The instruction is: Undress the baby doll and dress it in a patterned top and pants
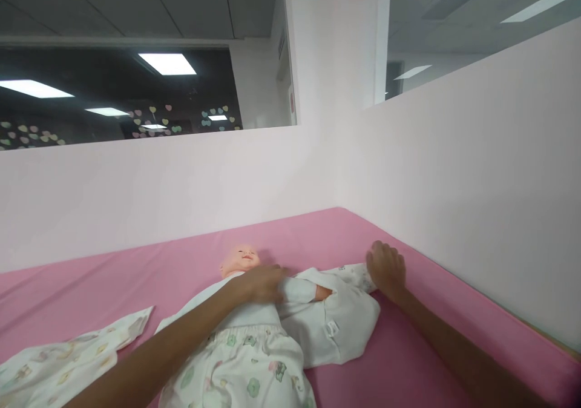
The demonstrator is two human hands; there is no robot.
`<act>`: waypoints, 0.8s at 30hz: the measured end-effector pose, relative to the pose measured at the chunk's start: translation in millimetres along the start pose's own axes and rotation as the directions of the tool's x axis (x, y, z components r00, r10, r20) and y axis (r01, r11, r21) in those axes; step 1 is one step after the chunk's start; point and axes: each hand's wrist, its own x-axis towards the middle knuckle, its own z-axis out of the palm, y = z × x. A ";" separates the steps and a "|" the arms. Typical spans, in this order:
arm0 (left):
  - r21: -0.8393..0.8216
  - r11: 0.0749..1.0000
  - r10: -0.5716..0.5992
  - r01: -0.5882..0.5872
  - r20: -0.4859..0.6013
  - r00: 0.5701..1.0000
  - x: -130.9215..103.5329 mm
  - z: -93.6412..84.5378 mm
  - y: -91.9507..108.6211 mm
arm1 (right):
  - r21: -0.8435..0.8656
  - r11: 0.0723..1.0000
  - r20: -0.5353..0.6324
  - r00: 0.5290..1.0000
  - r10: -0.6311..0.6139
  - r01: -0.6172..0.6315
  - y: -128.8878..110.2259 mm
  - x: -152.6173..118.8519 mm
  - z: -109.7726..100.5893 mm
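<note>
Doll (240, 261) lying lengthwise, head away; left hand (263, 284) flat on chest, right hand (385, 269) closed on sleeve (349, 273) stretched rightward.

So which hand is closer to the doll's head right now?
Left. The left hand rests on the doll's chest, just below the doll's head. The right hand is farther off to the side, on the sleeve of the white top.
</note>
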 end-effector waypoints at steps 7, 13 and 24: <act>0.121 0.992 0.030 -0.032 0.018 0.999 27.3 11.2 11.5 | 0.367 0.888 0.190 0.911 -0.365 0.278 -61.5 -57.8 2.7; 0.059 0.995 0.090 -0.086 -0.072 0.993 19.4 3.9 -2.9 | 0.201 0.941 0.173 0.936 -0.307 0.272 -50.7 -54.8 13.6; -0.156 0.986 0.034 -0.063 -0.183 0.983 5.6 -9.3 -9.5 | -0.060 0.939 0.263 0.913 -0.312 0.339 -52.9 -61.0 -0.2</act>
